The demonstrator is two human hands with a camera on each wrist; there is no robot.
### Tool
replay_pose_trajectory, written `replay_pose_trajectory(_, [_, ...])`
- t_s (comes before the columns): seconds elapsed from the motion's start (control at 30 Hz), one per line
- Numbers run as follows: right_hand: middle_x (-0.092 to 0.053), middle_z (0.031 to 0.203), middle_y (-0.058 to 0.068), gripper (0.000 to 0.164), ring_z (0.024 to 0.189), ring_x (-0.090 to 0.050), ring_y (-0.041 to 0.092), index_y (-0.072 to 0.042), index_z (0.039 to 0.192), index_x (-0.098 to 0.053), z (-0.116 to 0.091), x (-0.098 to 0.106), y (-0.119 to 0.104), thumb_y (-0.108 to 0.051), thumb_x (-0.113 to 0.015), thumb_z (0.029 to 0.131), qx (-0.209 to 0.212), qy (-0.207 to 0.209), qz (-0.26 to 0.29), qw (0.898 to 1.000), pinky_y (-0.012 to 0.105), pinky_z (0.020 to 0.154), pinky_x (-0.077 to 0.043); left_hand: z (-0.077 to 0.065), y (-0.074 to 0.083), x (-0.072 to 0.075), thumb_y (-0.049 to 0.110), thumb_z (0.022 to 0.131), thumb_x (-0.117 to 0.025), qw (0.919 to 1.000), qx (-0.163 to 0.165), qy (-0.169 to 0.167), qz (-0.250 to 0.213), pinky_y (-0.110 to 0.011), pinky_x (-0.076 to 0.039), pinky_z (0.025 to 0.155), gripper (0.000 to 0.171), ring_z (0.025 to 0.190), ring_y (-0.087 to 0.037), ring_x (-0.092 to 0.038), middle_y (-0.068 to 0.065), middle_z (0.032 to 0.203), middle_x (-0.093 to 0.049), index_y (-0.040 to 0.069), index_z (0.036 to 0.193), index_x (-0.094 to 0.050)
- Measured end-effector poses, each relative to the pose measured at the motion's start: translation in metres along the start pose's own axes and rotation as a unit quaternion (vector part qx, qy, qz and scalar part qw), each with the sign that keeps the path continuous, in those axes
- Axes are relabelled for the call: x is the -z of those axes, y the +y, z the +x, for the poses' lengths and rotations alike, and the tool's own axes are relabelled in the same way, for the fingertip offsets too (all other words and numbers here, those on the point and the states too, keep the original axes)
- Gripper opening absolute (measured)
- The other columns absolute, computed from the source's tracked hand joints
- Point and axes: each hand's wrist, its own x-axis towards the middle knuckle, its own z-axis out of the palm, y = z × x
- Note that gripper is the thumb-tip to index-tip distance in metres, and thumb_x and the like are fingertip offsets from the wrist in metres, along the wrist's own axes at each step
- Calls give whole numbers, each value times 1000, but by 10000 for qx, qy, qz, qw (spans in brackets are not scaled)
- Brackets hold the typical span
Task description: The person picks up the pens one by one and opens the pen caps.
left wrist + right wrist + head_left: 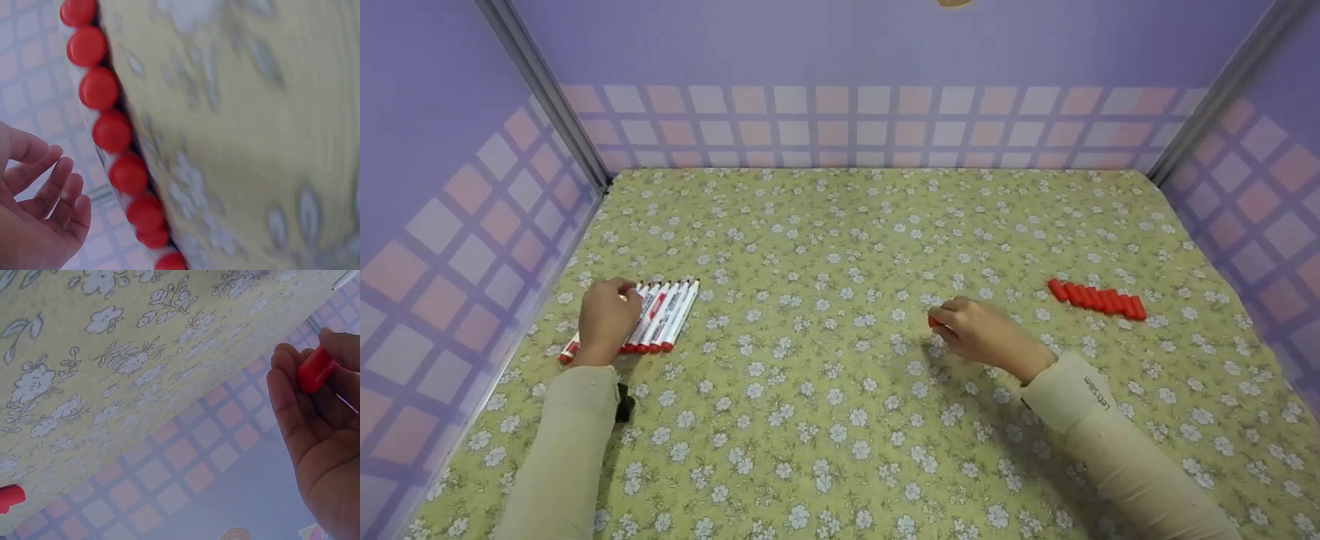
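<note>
A row of white markers (pixel 665 315) with red ends lies side by side on the left of the cloth, uncapped dark tips pointing away. My left hand (pixel 610 315) is over the left part of that row and hides some of it. In the left wrist view its fingers (pixel 53 188) are loosely bent with nothing visible between them, beside the red marker ends (pixel 112 131). Near the middle right, my right hand (pixel 979 334) pinches a red marker cap (pixel 315 371) between thumb and fingers, above the cloth.
Several more red caps (pixel 1097 299) lie in a slanted row at the right. A flowered yellow-green tablecloth (pixel 825 420) covers the table. Purple checked panels (pixel 855 45) enclose its back and sides.
</note>
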Motion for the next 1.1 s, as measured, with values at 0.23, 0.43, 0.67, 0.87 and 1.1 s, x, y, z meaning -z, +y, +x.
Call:
replay_pose_trajectory(0.23, [-63, 88, 12, 12, 69, -64, 18, 0, 100, -70, -6, 2, 10, -3, -66, 89, -483, 169, 81, 9987, 27, 60, -55, 1, 28, -20, 7, 95, -45, 9984, -483, 88, -277, -49, -46, 76, 34, 91, -39, -58, -29, 104, -59, -10, 119, -61])
replay_pose_trajectory(0.43, [-58, 89, 12, 12, 67, -61, 16, 0, 100, -69, -15, 3, 23, -5, -66, 90, -892, 319, 269, 9951, 26, 55, -52, -6, 56, -37, 11, 98, -43, 9955, -602, -534, -507, -43, -48, 75, 36, 94, -33, -59, -23, 109, -59, -5, 125, -59])
replay_pose_trajectory(0.67, [-60, 90, 13, 18, 68, -60, 21, 1, 104, -69, -27, 4, 42, -13, -64, 92, -1574, 368, 409, 9860, 33, 58, -52, -24, 90, -57, 19, 100, -44, 9864, -775, -1249, -738, -38, -47, 72, 35, 95, -26, -57, -16, 115, -60, 1, 125, -61])
replay_pose_trajectory(0.87, [-60, 92, 14, 27, 68, -59, 22, 2, 110, -67, -38, 5, 57, -17, -65, 92, -2275, 418, 563, 9712, 36, 59, -50, -39, 118, -76, 18, 100, -50, 9796, -1194, -1441, -734, -38, -51, 74, 29, 91, -23, -59, -13, 112, -63, 3, 120, -64])
replay_pose_trajectory(1.1, [-64, 91, 19, 37, 71, -59, 26, 5, 122, -63, -51, 7, 76, -17, -64, 93, -2715, 656, 809, 9568, 39, 61, -49, -60, 152, -95, 19, 100, -51, 9688, -1697, -1695, -621, -37, -52, 74, 27, 91, -21, -60, -8, 108, -63, 6, 118, -67])
